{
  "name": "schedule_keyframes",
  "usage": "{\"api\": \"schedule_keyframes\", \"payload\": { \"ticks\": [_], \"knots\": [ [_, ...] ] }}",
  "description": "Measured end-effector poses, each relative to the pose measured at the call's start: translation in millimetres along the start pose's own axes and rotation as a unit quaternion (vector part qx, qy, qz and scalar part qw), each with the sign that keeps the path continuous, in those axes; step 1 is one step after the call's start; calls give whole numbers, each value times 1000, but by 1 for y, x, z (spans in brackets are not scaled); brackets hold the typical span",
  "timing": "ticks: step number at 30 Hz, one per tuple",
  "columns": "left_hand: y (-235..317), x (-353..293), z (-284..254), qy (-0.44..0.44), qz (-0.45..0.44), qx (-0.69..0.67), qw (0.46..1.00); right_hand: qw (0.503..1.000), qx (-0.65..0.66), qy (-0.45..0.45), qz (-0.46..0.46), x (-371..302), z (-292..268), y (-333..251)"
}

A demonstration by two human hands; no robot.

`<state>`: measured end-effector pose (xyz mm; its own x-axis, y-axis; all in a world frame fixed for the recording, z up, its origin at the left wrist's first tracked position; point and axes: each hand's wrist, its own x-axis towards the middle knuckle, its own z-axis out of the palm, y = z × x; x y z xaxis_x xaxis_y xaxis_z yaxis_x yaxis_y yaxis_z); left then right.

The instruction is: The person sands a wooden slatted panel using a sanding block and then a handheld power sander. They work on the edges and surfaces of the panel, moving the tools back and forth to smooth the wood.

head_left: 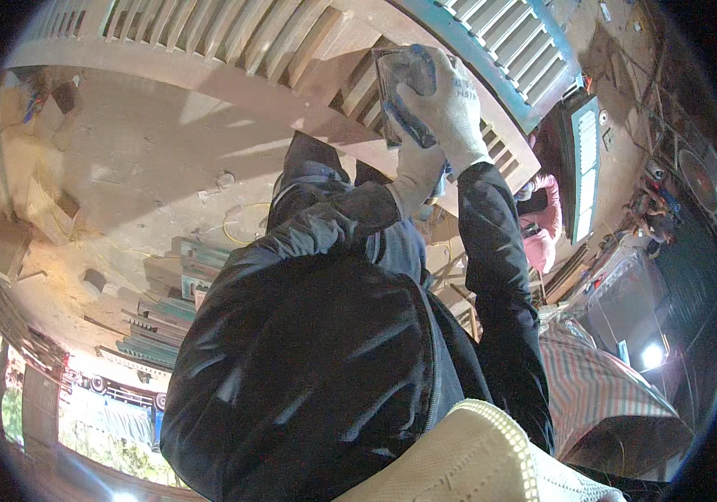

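Glossy, dark film-like pack [389,84] in the right hand [444,105], over a slatted wooden panel [300,102].
Probably light, limp and slippery, best pinched near its edge; the right hand grips it, while the left hand's [418,171] hidden fingers leave its hold unclear.

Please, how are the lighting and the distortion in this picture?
In the head view, the long slatted panel bends into a curve; in the head view, a lamp glares at lower right, and the opening at lower left looks washed out; also there, shadows cross the floor.
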<state>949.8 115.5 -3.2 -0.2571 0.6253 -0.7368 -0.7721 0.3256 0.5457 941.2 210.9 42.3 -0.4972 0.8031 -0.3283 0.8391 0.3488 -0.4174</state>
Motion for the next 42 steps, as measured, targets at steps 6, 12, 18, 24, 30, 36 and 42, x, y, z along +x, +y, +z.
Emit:
{"api": "schedule_keyframes", "payload": {
  "ticks": [6, 12, 18, 24, 30, 36, 42],
  "knots": [
    [3, 6, -10, -44, -112, 114, 986, 997, 29, 72, 1, 10, -6, 13],
    [8, -15, -8, -4, -55, 98, 994, 999, -22, 35, 24, -2, -5, -2],
    [-28, -11, -18, 25, 23, 127, 991, 998, 14, 18, 55, -11, 3, -2],
    [3, -2, -19, -11, -1, 116, 993, 997, -23, 74, -28, 2, 6, -6],
    [37, 41, 13, -109, 32, 355, 928, 977, 65, 189, 70, 35, -21, 59],
    [-14, 12, -13, -209, -21, 405, 890, 962, 5, 258, 94, -39, 8, 100],
    [43, -17, -81, -131, -6, 422, 897, 976, 73, 174, 104, -38, 27, -11]
  ]
}}
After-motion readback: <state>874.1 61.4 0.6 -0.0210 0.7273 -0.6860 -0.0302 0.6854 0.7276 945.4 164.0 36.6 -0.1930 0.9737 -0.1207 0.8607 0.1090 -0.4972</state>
